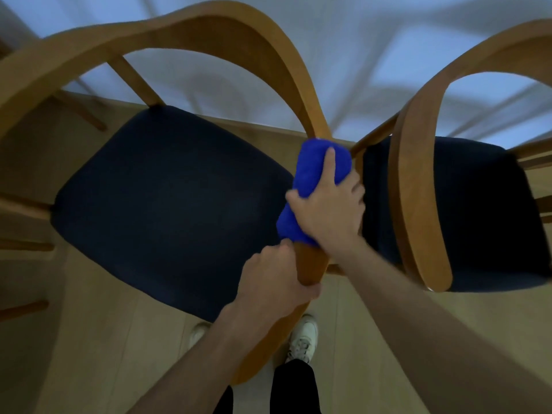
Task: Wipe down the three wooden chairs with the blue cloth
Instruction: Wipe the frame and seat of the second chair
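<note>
A wooden chair (191, 31) with a curved arm-and-back rail and a dark blue seat (167, 198) fills the left and middle of the view. My right hand (331, 210) presses the blue cloth (313, 165) around the chair's right armrest. My left hand (274, 279) grips the same armrest (310, 264) just below the cloth, near its front end. A second wooden chair (418, 180) with a dark seat stands close on the right. A third chair is only hinted at by wooden parts (27, 204) on the far left edge.
Light wooden floor (98, 339) lies under the chairs. A white wall (343, 49) with chair shadows is behind them. My legs in dark trousers and a white shoe (303, 339) stand below the armrest. The two chairs nearly touch.
</note>
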{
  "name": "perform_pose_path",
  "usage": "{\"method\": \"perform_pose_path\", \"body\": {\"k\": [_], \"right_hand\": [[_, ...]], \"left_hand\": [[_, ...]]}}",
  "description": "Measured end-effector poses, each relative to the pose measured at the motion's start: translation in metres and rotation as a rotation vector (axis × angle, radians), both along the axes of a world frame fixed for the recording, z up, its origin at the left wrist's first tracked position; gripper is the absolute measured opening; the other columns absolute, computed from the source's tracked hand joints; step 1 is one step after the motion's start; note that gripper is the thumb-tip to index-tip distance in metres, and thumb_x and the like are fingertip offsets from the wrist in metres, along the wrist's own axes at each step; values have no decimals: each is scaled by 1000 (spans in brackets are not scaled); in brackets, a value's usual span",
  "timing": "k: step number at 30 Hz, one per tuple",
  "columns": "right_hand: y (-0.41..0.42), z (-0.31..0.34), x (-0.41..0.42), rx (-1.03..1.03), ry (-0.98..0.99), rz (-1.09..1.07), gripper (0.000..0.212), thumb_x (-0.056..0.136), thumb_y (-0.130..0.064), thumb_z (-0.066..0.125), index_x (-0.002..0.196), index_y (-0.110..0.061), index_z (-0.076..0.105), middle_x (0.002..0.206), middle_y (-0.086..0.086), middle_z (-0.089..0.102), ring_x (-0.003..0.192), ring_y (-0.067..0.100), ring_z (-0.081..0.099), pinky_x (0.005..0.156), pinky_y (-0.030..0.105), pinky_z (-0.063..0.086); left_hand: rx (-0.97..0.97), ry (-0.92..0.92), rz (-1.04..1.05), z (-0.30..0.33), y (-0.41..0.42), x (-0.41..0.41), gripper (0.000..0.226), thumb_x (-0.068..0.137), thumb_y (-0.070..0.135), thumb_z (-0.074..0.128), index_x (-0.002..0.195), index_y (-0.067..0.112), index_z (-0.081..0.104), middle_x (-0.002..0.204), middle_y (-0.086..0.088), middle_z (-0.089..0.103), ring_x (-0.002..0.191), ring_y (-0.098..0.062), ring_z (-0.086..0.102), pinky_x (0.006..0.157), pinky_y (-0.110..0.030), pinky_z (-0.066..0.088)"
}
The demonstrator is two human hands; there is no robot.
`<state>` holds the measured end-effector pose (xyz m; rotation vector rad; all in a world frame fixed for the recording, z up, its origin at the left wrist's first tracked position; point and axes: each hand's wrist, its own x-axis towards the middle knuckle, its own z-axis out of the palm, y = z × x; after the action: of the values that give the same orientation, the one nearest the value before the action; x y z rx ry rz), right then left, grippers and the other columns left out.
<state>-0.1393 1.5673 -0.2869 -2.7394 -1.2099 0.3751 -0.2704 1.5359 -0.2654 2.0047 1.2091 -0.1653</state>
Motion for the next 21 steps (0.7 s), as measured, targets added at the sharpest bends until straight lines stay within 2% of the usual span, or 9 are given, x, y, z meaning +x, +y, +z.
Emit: {"method": "perform_pose_path", "body": {"k": [5, 7, 11, 14, 17, 21], "right_hand": [[79, -1, 53, 8, 123, 208, 95, 87, -54, 58, 154, -34, -7, 146, 17, 30, 123, 37, 43, 93, 48, 46], [68, -2, 50, 15, 91, 222, 93, 88, -55, 56, 154, -33, -5, 147, 17, 28, 125, 36, 41, 96, 49, 45], [2, -3, 13, 3, 66, 104, 95, 85, -64, 53, 153, -33, -6, 152, 18, 16, 131, 38, 33, 105, 54, 33], [-39, 0, -17, -13, 24, 52, 100, 82, -68, 53, 153, -32, -8, 152, 20, 16, 130, 40, 34, 103, 54, 36], [-63, 0, -37, -47, 14, 31, 100, 82, -65, 54, 153, -31, -7, 152, 20, 18, 127, 39, 37, 100, 52, 39], [-25, -5, -13, 78, -68, 183, 94, 86, -54, 56, 154, -31, -4, 153, 21, 21, 128, 40, 39, 100, 52, 40]], "left_hand": [[-10, 56, -43, 4, 2, 7, 49, 70, 55, 73, 92, 22, 45, 83, 8, 54, 72, -11, 57, 66, -27, 50], [-17, 56, -36, 5, 2, 6, 49, 69, 55, 73, 91, 22, 45, 81, 8, 53, 71, -10, 56, 62, -25, 46], [-67, 38, -14, 10, -1, -3, 46, 69, 50, 74, 90, 22, 45, 78, 10, 53, 69, -8, 56, 55, -22, 39], [-116, 63, -58, 14, -21, -24, 46, 70, 49, 72, 97, 24, 45, 83, 10, 56, 75, -8, 58, 61, -21, 41], [-163, 125, -153, 16, -44, -49, 52, 72, 59, 68, 105, 28, 42, 94, 13, 54, 85, -6, 55, 71, -22, 37], [-180, 189, -249, 19, -47, -61, 55, 71, 65, 66, 95, 29, 33, 90, 12, 44, 80, -7, 45, 72, -25, 35]]}}
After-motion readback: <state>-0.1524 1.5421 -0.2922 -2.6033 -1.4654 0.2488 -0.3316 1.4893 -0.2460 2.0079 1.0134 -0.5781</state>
